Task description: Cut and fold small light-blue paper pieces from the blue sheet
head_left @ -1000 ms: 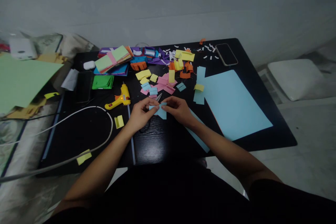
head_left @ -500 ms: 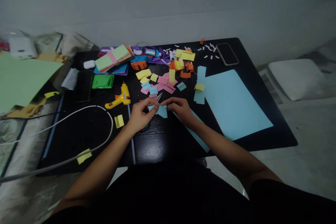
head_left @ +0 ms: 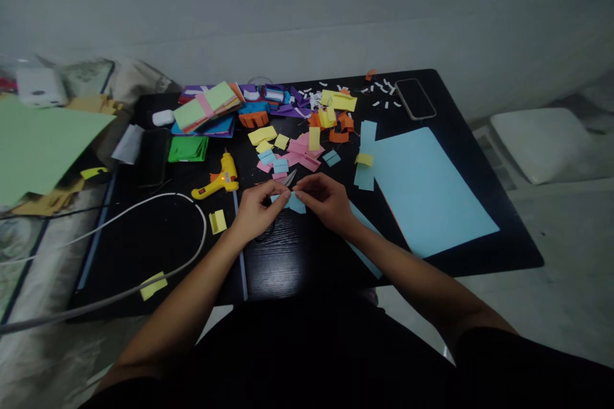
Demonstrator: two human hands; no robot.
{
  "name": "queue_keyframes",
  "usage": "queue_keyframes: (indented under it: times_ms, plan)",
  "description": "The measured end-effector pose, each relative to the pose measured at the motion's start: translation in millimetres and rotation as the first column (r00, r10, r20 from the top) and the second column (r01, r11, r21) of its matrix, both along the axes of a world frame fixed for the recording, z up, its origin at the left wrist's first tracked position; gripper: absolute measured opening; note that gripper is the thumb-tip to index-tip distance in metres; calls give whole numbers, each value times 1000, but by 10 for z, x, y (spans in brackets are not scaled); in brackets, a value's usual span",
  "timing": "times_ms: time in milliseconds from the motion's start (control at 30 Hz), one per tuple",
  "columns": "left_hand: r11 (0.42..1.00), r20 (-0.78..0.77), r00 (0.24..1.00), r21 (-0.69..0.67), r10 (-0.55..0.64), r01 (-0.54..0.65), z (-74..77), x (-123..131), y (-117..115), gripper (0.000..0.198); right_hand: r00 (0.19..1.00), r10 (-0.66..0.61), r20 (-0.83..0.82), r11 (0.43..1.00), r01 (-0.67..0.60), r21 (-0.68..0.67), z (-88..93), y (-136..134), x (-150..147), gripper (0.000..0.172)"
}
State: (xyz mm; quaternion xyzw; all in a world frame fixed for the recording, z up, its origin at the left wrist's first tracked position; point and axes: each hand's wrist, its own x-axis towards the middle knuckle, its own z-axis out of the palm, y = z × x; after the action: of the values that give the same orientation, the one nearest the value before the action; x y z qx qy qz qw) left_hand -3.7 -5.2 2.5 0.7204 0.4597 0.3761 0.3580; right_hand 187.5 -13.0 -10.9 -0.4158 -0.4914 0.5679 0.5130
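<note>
A small piece of light-blue paper [head_left: 297, 203] is pinched between both hands above the black table. My left hand [head_left: 259, 208] closes thumb and fingers on its left part. My right hand [head_left: 329, 201] is closed at its right upper edge, fingertips close to the left thumb. Just beyond the fingers show the blades of a pair of scissors [head_left: 290, 179]; the rest of the scissors is mostly behind my left hand. A long light-blue paper strip [head_left: 364, 243] lies partly under my right forearm.
Folded pink paper pieces [head_left: 303, 150] lie past the hands. A yellow glue gun [head_left: 220, 179] and a white cable [head_left: 204, 230] are to the left. A large light-blue sheet [head_left: 432, 192], a bundle of blue strips [head_left: 367, 140] and a phone [head_left: 415, 99] are to the right.
My right hand has shifted slightly left, its thumb now covering more of the blue paper's right side and nearer the left thumb. The left hand has stayed nearly still.
</note>
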Motion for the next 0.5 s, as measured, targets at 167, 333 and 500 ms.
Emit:
queue_keyframes:
  times_ms: [167, 333, 500]
  plan:
    - [1000, 5, 1000, 20, 19, -19, 5, 8, -8, 17, 999, 43, -9, 997, -44, -55, -50, 40, 10, 39]
    - [1000, 23, 1000, -22, 13, -13, 1, 11, -2, 17, 999, 47, 11, 998, -46, -53, -47, 41, 24, 36]
    - [999, 13, 1000, -38, -18, 18, -3, 4, 5, 14, 993, 95, 65, 994, -92, -52, -27, 40, 27, 26]
